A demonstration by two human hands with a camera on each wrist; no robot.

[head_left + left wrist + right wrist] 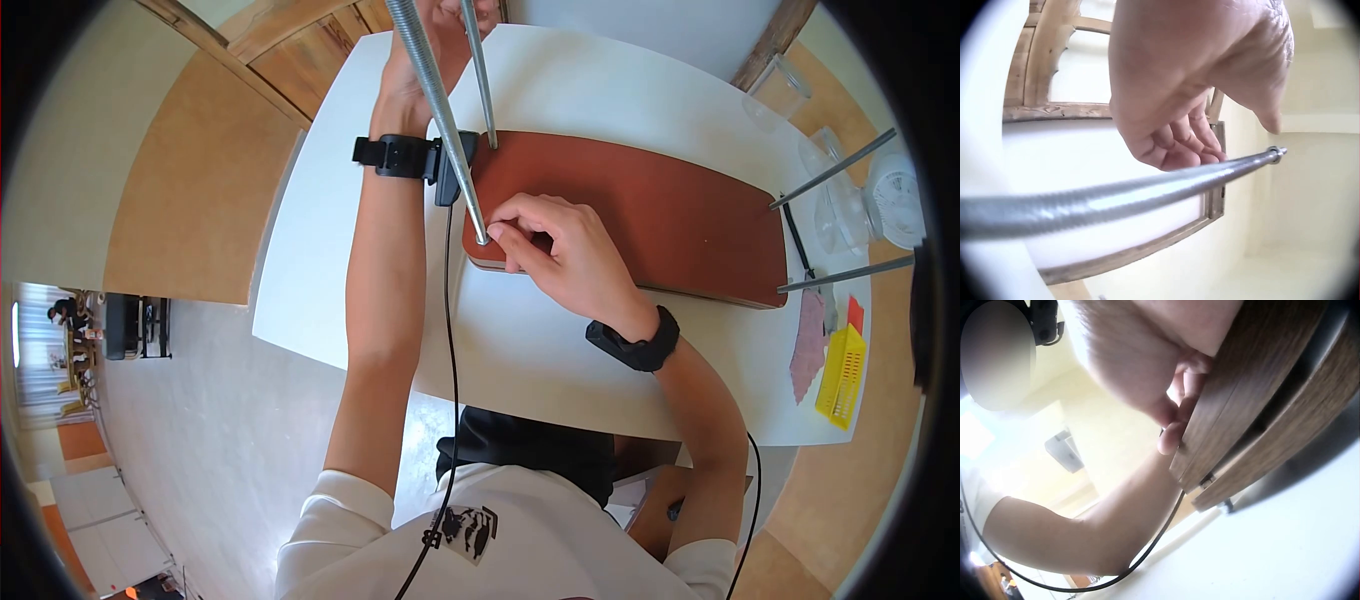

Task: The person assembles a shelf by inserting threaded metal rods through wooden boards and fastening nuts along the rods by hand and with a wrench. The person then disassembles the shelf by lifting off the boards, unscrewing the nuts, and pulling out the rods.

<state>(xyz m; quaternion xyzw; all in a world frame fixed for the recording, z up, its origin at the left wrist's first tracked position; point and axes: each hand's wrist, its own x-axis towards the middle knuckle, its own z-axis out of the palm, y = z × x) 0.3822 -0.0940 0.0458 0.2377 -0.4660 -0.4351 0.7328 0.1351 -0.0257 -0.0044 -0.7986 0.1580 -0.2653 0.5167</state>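
Observation:
A reddish-brown wooden board (640,210) lies on the white table, with metal threaded rods standing at its corners. My right hand (575,250) is at the near left corner, thumb and forefinger pinching around the foot of the near rod (440,110). In the right wrist view, its fingertips (1171,439) sit at the edge of the wood, above a second layer (1279,437) separated by a gap. My left hand (440,60) is raised beside the rods' upper parts. In the left wrist view, its fingers hang loosely curled behind a rod (1147,190), thumb apart.
More rods (850,272) rise from the board's right end. On the table's right are a yellow basket (842,375), a pink cloth (808,340), a clear container (778,92) and a small white fan (897,200). A black cable (450,330) runs along my left arm.

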